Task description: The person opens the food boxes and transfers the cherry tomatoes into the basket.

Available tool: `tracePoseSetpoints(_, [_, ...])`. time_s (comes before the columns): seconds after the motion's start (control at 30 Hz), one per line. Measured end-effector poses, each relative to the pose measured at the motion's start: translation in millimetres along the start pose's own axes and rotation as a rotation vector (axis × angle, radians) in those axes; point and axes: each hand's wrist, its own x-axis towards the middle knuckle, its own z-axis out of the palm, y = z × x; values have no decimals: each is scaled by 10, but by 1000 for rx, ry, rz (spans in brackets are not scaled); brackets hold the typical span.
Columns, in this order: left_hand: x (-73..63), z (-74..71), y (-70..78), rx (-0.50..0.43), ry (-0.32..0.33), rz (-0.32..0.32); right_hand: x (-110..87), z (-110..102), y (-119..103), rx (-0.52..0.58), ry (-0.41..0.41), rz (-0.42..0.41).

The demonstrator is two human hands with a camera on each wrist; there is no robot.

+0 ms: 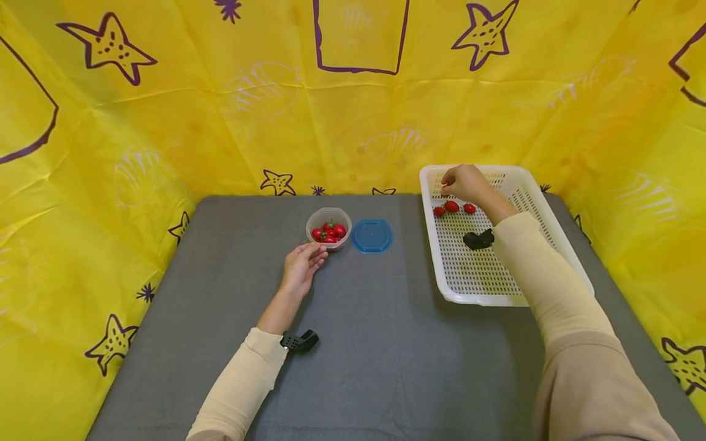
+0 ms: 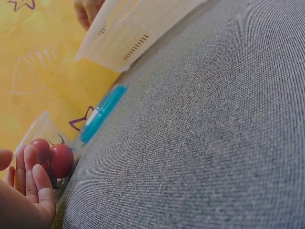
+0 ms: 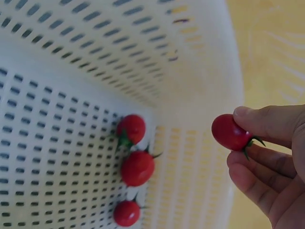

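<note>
In the right wrist view my right hand (image 3: 271,157) pinches a cherry tomato (image 3: 230,132) with a green stem between thumb and fingers. The head view puts this hand (image 1: 467,184) over the far left part of a white plastic basket (image 1: 480,278). Three more cherry tomatoes, one of them here (image 3: 138,168), lie on the basket floor. My left hand (image 1: 302,267) is at the near side of a small clear container (image 1: 311,222), fingertips right at its rim, fingers fairly straight. Several cherry tomatoes (image 2: 62,161) sit inside that container.
A blue lid (image 1: 372,236) lies flat on the grey table (image 1: 353,343), just right of the container. Yellow patterned cloth (image 1: 220,122) hangs behind the table and at both sides. The basket's raised slotted walls stand on the right part of the table.
</note>
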Motion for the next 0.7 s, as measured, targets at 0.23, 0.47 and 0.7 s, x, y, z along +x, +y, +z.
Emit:
tracePoseSetpoints(0.23, [-2, -13, -10, -18, 3, -3, -48, 40, 215, 1, -8, 59])
tracePoseSetpoints(0.47, [-3, -12, -5, -17, -3, 6, -115, 69, 444, 6, -16, 113])
tracePoseSetpoints(0.7, [-2, -15, 8, -26, -10, -2, -185, 70, 578, -16, -5, 132])
